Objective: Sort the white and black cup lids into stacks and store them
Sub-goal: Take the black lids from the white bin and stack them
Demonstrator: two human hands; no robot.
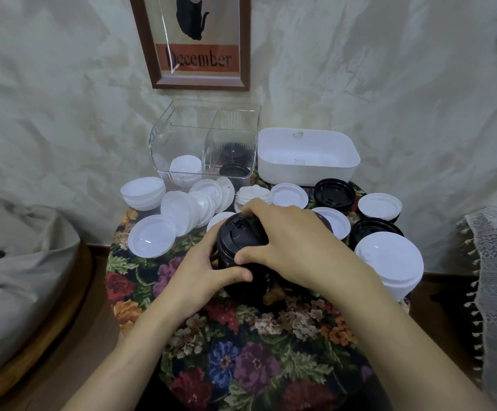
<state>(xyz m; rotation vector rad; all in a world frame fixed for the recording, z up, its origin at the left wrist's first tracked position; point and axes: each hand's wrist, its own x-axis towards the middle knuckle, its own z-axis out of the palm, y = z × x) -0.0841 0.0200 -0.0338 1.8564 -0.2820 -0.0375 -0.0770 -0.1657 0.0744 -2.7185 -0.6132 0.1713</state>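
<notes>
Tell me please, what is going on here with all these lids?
A person grips a stack of black lids with the left hand and the right hand at the flowered table. Behind, a clear divided box holds white lids in its left compartment and black lids in its right one. Many loose white lids and a few loose black lids are not yet stored.

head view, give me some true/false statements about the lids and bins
1. The left hand and right hand both grip the black stack. True.
2. The clear bin holds lids of one colour only. False: black lids lie in its right compartment, white lids in its left.
3. The white bin stands right of the clear bin. True.
4. The cloth is plain white. False: it is floral.
</notes>
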